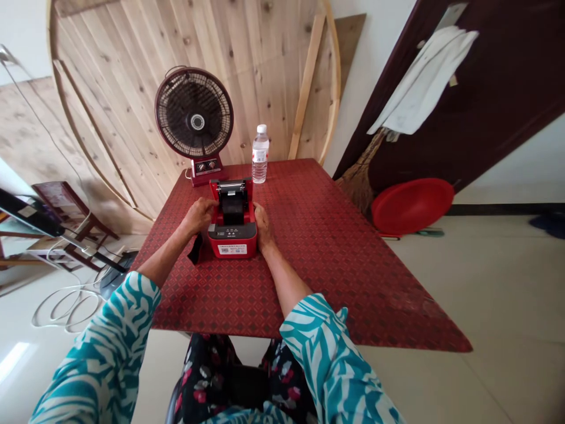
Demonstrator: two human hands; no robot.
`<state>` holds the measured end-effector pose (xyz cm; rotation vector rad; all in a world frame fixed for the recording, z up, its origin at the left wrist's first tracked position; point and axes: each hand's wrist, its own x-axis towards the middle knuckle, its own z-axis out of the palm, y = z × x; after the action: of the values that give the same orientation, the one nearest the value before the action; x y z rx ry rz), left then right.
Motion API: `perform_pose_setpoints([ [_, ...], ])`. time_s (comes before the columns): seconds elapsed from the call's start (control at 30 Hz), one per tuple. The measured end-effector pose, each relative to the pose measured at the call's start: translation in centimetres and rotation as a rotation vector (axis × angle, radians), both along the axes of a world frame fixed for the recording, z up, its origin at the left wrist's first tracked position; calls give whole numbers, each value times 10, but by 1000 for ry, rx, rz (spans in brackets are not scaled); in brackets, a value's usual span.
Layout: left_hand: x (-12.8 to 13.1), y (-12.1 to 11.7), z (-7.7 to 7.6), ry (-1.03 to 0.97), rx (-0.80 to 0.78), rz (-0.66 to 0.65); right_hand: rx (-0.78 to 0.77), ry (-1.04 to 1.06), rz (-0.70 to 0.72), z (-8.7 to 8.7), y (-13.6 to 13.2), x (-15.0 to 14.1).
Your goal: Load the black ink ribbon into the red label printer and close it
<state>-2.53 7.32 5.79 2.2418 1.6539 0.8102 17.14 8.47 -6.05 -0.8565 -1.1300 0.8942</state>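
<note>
A red and black label printer (233, 241) stands on the table with its lid raised. Inside its open bay sits a dark roll or ribbon (232, 207). My left hand (200, 215) is at the printer's left side, its fingers curled and touching the upper edge. On the opposite side my right hand (263, 227) grips the casing, with its fingertips partly hidden behind it. A black strip (195, 249) lies on the table beside the printer, just below my left hand. White labels with printed codes cover part of the printer's front.
Behind the printer stand a dark red fan (194, 118) and a water bottle (260, 154). A patterned red cloth covers the table (335, 265). On the floor to the right are a red basin (412, 206) and a broom (359, 176); a white cable (66, 309) coils at left.
</note>
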Motion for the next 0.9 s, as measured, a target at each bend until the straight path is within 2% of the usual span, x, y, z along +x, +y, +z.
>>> perform_pose_setpoints([
  [0.13,1,4,0,-5,-15,14,-48,42,-14,5,-2,0],
  [0.2,2,1,-2,-136,-45,-16,-55,38,1,8,-4,1],
  [0.37,8,-9,-4,-620,-262,-176,-52,13,-4,14,-8,3],
  [0.47,10,-9,1,-709,-293,-227,-32,4,5,16,-9,3],
  [0.53,13,-4,6,-654,-305,-270,-34,3,-2,16,-9,3],
  [0.67,19,13,14,-377,-327,-405,-58,4,-26,12,-5,1],
  [0.8,28,27,17,84,-222,-555,-65,17,-23,8,-2,0],
  [0.9,37,32,18,401,-179,-571,-74,10,-12,8,-3,2],
])
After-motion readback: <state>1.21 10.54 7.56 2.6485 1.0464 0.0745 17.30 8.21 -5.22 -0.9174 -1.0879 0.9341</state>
